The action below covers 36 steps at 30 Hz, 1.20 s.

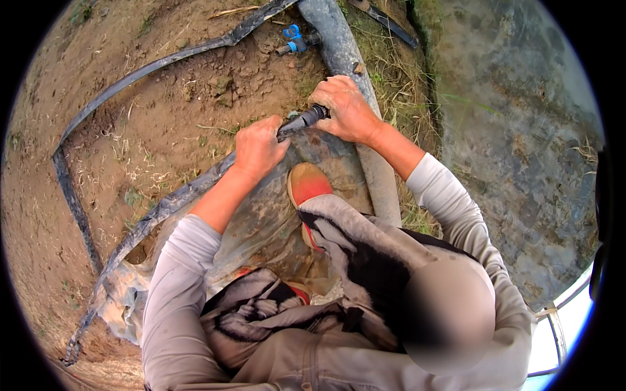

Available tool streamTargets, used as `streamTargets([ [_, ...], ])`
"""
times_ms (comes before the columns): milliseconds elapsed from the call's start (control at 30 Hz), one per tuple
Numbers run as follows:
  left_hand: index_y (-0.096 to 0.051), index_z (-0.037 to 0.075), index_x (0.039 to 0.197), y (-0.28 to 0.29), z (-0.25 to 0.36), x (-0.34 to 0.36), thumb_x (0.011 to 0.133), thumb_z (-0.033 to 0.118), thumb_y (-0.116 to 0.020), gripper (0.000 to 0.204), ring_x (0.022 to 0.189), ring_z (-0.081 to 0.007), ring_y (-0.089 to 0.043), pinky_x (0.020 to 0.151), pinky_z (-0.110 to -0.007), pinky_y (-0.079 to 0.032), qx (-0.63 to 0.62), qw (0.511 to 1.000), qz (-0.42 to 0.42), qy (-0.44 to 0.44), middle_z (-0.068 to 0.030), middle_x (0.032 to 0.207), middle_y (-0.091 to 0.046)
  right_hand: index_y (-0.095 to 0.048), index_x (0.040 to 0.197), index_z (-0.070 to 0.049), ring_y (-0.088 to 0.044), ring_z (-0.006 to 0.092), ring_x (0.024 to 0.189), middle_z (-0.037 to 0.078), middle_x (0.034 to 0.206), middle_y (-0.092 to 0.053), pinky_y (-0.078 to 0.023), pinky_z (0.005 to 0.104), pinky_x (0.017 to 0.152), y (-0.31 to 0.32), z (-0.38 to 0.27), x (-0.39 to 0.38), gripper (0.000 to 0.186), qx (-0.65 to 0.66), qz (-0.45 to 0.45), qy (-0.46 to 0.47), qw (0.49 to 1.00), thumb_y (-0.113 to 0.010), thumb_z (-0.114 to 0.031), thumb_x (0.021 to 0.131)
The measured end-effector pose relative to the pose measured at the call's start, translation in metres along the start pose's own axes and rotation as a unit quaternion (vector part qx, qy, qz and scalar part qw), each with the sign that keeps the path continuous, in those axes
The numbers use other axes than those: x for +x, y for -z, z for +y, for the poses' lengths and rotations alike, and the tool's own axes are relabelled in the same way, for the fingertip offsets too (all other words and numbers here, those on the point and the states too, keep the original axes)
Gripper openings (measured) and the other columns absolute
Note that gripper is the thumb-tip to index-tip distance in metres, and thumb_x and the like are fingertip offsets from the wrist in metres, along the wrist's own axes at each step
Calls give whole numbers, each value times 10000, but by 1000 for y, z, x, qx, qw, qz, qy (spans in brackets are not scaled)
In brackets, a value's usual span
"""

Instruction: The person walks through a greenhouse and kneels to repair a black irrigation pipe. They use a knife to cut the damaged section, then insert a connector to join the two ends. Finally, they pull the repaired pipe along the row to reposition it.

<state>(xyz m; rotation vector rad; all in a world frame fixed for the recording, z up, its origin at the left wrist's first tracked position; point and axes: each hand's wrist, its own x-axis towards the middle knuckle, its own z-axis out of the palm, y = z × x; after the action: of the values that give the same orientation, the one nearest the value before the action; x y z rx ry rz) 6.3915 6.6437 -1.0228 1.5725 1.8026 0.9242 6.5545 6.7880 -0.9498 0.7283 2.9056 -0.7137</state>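
Observation:
My left hand (pixel 259 146) is closed around a flattened black hose (pixel 202 179), which runs down toward the lower left, streaked with soil. Just to the right, my right hand (pixel 345 109) has its fingers wrapped round a black ribbed fitting (pixel 306 118) at the hose's upper end. Both hands are raised over my shoe (pixel 310 186) and a thick grey pipe (pixel 379 179). A valve with a blue handle (pixel 297 43) is attached to that pipe above my hands.
Brown soil (pixel 156 104) with another black hose (pixel 140 72) lies left. Crumpled plastic sheeting (pixel 248 234) is under my legs. Grass (pixel 391 98) borders a grey, mottled surface (pixel 508 169) at right. A dark strip (pixel 394 26) lies at the top; a curved frame (pixel 557 332) shows lower right.

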Motion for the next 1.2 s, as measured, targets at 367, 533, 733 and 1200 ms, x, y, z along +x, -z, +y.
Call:
streamTargets([
  [367,-588,41,902,2,4,1,616,146,-774,358,702,-338,-620,606,-404,-494,8,1000,0,-22,-140,759,-620,-613,929,-52,-530,307,978,99,915,-568,-365,407,941,-1,-2,1,394,10,-3,-1,1000,-762,-190,592],
  [533,-570,55,873,5,6,3,608,132,-772,342,683,-324,-613,587,-399,-485,25,998,6,-49,-127,730,-600,-611,924,-48,-531,309,969,102,904,-565,-366,407,938,-1,-2,1,391,5,2,1,1000,-764,-195,595],
  [733,-591,55,857,3,11,6,640,175,-763,301,672,-321,-622,590,-395,-493,31,999,-33,-9,-135,713,-617,-608,917,-42,-532,311,959,105,892,-560,-371,407,932,-2,-3,2,383,1,3,6,1000,-765,-200,604],
  [1200,-665,19,769,10,25,78,685,306,-743,309,579,-237,-640,606,-360,-513,-53,863,-431,259,-127,665,-650,-597,871,-49,-541,287,932,93,869,-555,-381,396,919,-8,3,7,310,-15,1,47,999,-737,-160,617],
])
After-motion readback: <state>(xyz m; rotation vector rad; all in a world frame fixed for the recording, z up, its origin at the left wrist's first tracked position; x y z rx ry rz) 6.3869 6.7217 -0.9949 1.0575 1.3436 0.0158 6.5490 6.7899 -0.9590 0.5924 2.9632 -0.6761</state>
